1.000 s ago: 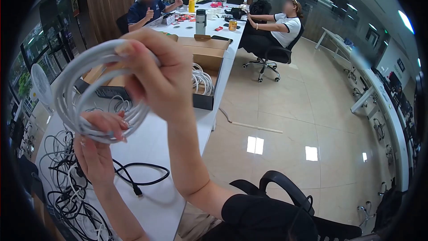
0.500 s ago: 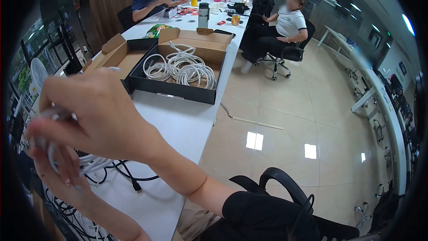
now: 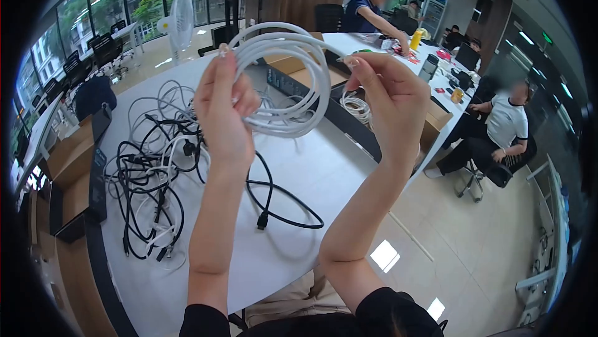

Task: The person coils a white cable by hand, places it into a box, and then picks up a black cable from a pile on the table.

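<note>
Left grip (image 3: 223, 103) pinched a coiled white cable (image 3: 322, 88) to its right, above the tabletop (image 3: 311, 172), while the right grip (image 3: 395, 93) pinched one strand, work that called for a firm hold, aligned loops and gentle, twist-free guiding.

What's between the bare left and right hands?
A coiled white round cable, raised between left hand and right hand, as the head view shows.
</note>
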The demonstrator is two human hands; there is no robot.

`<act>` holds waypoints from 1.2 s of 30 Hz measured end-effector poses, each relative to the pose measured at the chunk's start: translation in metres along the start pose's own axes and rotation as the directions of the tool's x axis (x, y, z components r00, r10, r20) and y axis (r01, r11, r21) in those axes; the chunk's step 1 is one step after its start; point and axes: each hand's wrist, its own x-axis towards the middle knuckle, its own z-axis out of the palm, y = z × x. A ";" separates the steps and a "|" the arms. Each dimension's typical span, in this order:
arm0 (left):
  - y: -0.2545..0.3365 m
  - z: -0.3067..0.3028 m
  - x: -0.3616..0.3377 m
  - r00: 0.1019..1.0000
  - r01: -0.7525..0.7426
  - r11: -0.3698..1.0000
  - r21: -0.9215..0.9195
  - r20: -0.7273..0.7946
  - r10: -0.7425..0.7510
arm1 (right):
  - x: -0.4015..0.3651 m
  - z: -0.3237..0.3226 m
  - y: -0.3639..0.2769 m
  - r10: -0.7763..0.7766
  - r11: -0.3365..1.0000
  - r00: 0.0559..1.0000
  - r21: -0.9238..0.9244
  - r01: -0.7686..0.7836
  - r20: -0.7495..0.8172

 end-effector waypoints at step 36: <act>0.042 -0.007 -0.039 0.866 -0.151 0.689 0.709 0.431 -0.254 | -0.014 0.004 -0.016 -0.512 0.853 0.858 -0.099 0.512 0.025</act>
